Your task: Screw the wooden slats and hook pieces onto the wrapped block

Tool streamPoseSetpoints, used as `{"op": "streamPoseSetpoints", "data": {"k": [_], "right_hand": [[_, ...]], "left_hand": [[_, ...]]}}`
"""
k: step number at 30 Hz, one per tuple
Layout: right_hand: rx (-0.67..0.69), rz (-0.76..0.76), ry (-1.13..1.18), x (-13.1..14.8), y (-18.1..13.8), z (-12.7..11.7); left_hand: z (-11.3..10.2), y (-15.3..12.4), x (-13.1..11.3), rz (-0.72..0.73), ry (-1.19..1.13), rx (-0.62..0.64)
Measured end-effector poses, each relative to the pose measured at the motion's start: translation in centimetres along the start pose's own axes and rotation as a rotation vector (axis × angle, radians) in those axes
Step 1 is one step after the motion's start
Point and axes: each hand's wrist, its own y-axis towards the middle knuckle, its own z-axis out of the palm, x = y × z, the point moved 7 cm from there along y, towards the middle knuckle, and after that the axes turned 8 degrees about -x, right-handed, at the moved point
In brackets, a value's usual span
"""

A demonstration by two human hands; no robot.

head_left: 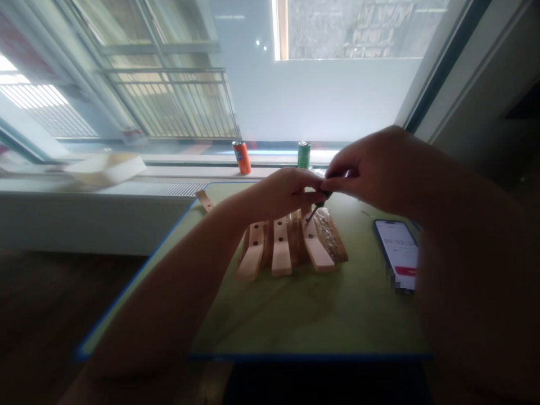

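A screwdriver (pixel 321 201) slants down, its thin shaft ending at the upper dark screw on the right-hand wooden piece (pixel 320 257). My right hand (pixel 367 171) is closed round the top of its dark handle. Lower on the same handle, the fingertips of my left hand (pixel 287 191) pinch it. Beside that piece lie a middle wooden piece (pixel 281 259) and a left one (pixel 251 261), each with two dark screws or holes. All three rest on a brown, plastic-wrapped sheet (pixel 335 242). My left hand partly hides their far ends.
A phone (pixel 396 247) showing a timer lies on the green table (pixel 304 320), near my right forearm. Another wooden strip (pixel 205 201) sits at the far left edge. Along the window ledge stand an orange can (pixel 242 157), a green can (pixel 304 154) and a white tray (pixel 105 169).
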Motion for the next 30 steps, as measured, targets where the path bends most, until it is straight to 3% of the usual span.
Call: {"op": "streamPoseSetpoints", "data": {"k": [7,12,18,22,25,30], "right_hand": [[-0.035,0.009,-0.033,-0.5,0.1,0.0],[-0.089,-0.095,0.017,0.3,0.1,-0.4],[-0.043,-0.016,-0.099,0.1,0.2,0.0],[-0.086,-0.045,-0.079,0.1,0.2,-0.1],[-0.044,-0.101,-0.019,0.4,0.2,0.3],[-0.04,-0.009,-0.109,-0.3,0.8,0.8]], "left_hand": [[-0.2,0.1,0.4,-0.032,-0.025,-0.103],[-0.4,0.2,0.1,0.02,0.038,-0.121],[-0.9,0.0,0.2,0.009,0.063,-0.208],[-0.5,0.1,-0.1,0.057,0.056,-0.179],[-0.2,0.3,-0.1,0.067,0.066,-0.154],[-0.5,0.3,0.7,-0.006,0.109,-0.226]]}}
